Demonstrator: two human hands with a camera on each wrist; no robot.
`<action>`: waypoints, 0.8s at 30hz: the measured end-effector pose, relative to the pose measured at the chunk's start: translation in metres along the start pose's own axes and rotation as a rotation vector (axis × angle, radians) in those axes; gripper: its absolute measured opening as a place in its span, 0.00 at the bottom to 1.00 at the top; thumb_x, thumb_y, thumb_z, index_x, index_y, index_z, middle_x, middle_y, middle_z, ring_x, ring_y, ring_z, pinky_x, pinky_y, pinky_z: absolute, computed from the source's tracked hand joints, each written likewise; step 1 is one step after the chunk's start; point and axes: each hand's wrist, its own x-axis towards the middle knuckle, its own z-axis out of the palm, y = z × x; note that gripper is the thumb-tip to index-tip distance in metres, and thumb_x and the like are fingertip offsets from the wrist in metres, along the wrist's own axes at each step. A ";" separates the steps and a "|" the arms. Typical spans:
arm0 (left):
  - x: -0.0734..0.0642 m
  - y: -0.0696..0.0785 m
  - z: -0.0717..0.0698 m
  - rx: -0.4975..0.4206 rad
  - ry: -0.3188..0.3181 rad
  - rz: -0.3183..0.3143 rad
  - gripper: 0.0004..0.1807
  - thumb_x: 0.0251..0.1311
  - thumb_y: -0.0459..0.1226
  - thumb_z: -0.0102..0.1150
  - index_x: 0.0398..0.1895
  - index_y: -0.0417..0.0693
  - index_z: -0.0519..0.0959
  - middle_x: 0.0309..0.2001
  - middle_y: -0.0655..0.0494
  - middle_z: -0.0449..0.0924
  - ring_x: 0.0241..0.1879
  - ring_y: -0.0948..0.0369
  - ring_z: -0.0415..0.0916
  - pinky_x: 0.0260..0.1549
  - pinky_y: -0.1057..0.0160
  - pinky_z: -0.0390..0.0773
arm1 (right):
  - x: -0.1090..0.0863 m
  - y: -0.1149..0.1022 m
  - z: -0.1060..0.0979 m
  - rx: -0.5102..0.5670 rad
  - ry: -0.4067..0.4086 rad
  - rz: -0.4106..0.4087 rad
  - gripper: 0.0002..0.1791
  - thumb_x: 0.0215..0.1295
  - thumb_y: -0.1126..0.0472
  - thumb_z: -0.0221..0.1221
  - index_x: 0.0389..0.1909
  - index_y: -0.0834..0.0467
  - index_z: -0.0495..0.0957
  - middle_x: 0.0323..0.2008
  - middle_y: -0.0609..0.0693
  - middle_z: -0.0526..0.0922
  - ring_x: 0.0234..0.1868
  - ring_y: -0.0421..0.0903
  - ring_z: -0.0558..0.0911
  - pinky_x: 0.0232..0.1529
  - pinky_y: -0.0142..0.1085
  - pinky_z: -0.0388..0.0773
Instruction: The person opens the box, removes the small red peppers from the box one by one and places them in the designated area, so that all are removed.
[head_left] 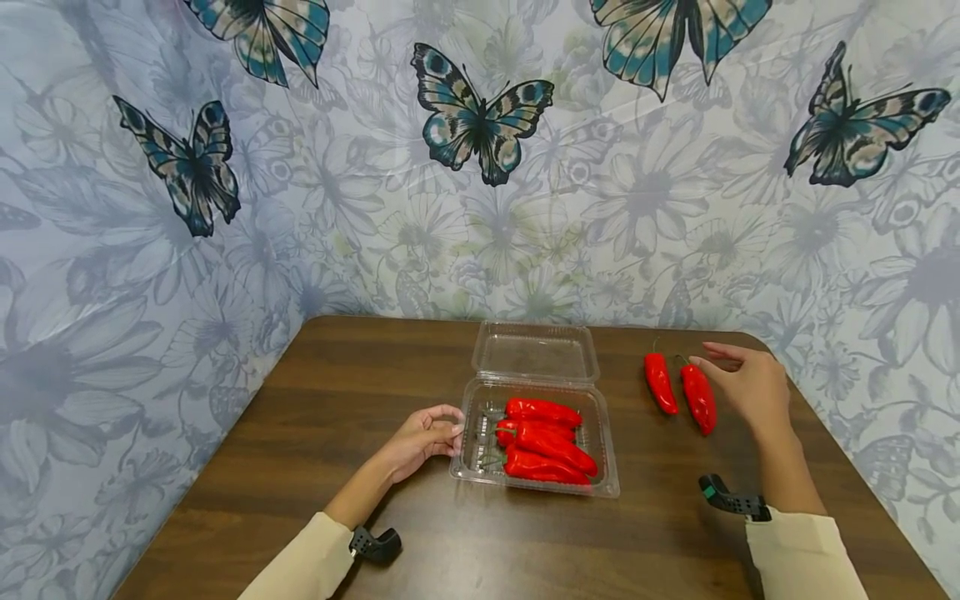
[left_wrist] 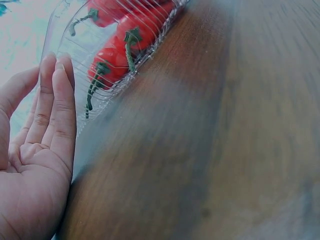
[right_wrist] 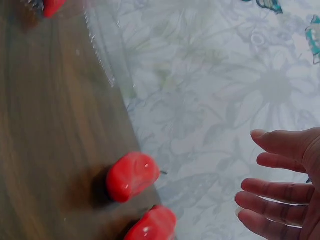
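Across the brown tabletop [head_left: 420, 358], a clear plastic container [head_left: 597, 429] stood near the middle with its clear lid [head_left: 534, 350] hinged open on the far side. Four red peppers [head_left: 551, 446] showed inside it, lying crosswise with their stems toward the left wall; one was partly covered by its nearer neighbour.

Of the two hands, the left hand [head_left: 427, 442] was at that left wall, its extended fingers touching the clear plastic without curling round it. The right hand [head_left: 750, 387] was unclenched and held nothing, poised just beside the right loose pepper [head_left: 699, 398]; the right wrist view showed a gap between its fingers and the fruit.

The left loose pepper [head_left: 660, 383] lay just beside the other, with both stems pointing to the far edge. A bare stretch of wood separated this pair from the container, and the raised right rim stood between them and the peppers within.

Around the work, black wrist straps [head_left: 375, 546] crossed both wrists below cream sleeves [head_left: 806, 554]. Beyond the far edge hung a pale floral backdrop [head_left: 540, 250], printed with teal and black butterflies [head_left: 483, 117], close behind the lid.
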 end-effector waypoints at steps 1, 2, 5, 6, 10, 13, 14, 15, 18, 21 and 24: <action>0.000 -0.001 0.000 0.001 -0.001 0.000 0.09 0.71 0.28 0.56 0.51 0.43 0.74 0.29 0.54 0.84 0.30 0.63 0.82 0.34 0.66 0.85 | 0.000 -0.002 -0.001 0.014 -0.001 -0.006 0.28 0.67 0.45 0.66 0.57 0.63 0.82 0.46 0.64 0.87 0.47 0.66 0.84 0.25 0.30 0.73; 0.000 -0.001 -0.001 0.002 -0.001 -0.001 0.09 0.71 0.28 0.56 0.51 0.43 0.74 0.29 0.53 0.84 0.30 0.63 0.82 0.34 0.66 0.85 | 0.000 -0.005 -0.001 0.025 0.000 -0.014 0.27 0.67 0.46 0.66 0.57 0.63 0.82 0.46 0.64 0.87 0.47 0.65 0.84 0.27 0.28 0.72; 0.000 -0.002 -0.002 0.011 -0.004 -0.002 0.09 0.71 0.28 0.56 0.51 0.43 0.75 0.29 0.53 0.84 0.30 0.62 0.82 0.34 0.66 0.85 | -0.001 -0.011 -0.002 0.054 0.007 -0.041 0.27 0.66 0.47 0.67 0.56 0.63 0.83 0.45 0.63 0.87 0.43 0.59 0.87 0.31 0.22 0.70; 0.000 -0.002 -0.002 0.014 -0.006 -0.001 0.09 0.71 0.28 0.56 0.51 0.43 0.74 0.29 0.53 0.84 0.30 0.62 0.82 0.34 0.66 0.85 | -0.001 -0.014 -0.002 0.062 0.008 -0.048 0.26 0.66 0.47 0.68 0.55 0.63 0.83 0.45 0.63 0.87 0.40 0.53 0.88 0.32 0.21 0.70; 0.000 -0.003 -0.003 0.019 -0.005 0.004 0.09 0.71 0.28 0.56 0.51 0.43 0.75 0.29 0.54 0.84 0.30 0.63 0.82 0.34 0.66 0.85 | -0.003 -0.023 -0.001 0.090 -0.007 -0.055 0.27 0.65 0.47 0.69 0.55 0.62 0.84 0.45 0.62 0.88 0.33 0.21 0.78 0.34 0.19 0.71; 0.001 -0.002 -0.002 0.018 -0.003 0.004 0.09 0.71 0.28 0.55 0.51 0.43 0.75 0.29 0.54 0.84 0.30 0.63 0.82 0.34 0.66 0.85 | -0.005 -0.031 -0.001 0.109 -0.018 -0.066 0.26 0.65 0.48 0.69 0.56 0.62 0.83 0.46 0.61 0.88 0.33 0.17 0.74 0.33 0.18 0.71; 0.001 -0.002 -0.002 0.017 -0.003 0.003 0.09 0.71 0.28 0.55 0.51 0.44 0.75 0.29 0.54 0.84 0.30 0.63 0.82 0.34 0.66 0.85 | -0.005 -0.033 -0.001 0.110 -0.019 -0.073 0.26 0.64 0.48 0.69 0.56 0.61 0.83 0.46 0.61 0.88 0.33 0.22 0.78 0.33 0.18 0.71; 0.001 -0.002 -0.001 0.018 -0.002 0.002 0.09 0.71 0.28 0.55 0.51 0.44 0.75 0.29 0.54 0.84 0.30 0.63 0.82 0.34 0.66 0.85 | -0.005 -0.035 -0.001 0.111 -0.019 -0.081 0.25 0.65 0.49 0.69 0.56 0.61 0.84 0.45 0.61 0.88 0.34 0.28 0.82 0.32 0.18 0.71; 0.001 -0.001 -0.001 0.017 -0.002 0.002 0.09 0.72 0.28 0.55 0.51 0.44 0.75 0.29 0.54 0.84 0.30 0.63 0.82 0.34 0.66 0.85 | -0.006 -0.042 0.000 0.103 -0.017 -0.108 0.24 0.65 0.51 0.69 0.55 0.62 0.84 0.44 0.61 0.88 0.38 0.50 0.87 0.30 0.18 0.72; 0.000 -0.001 0.000 0.015 0.000 0.002 0.09 0.72 0.28 0.54 0.51 0.44 0.75 0.29 0.54 0.84 0.30 0.63 0.82 0.34 0.66 0.85 | -0.008 -0.047 0.001 0.092 -0.038 -0.122 0.23 0.66 0.51 0.68 0.56 0.62 0.83 0.44 0.62 0.88 0.41 0.61 0.86 0.30 0.23 0.75; 0.000 -0.001 0.000 0.012 0.000 -0.001 0.09 0.72 0.27 0.54 0.51 0.44 0.75 0.29 0.54 0.84 0.30 0.63 0.82 0.34 0.66 0.85 | -0.010 -0.052 0.004 0.081 -0.061 -0.144 0.23 0.67 0.53 0.68 0.57 0.63 0.82 0.45 0.63 0.87 0.43 0.63 0.86 0.35 0.35 0.81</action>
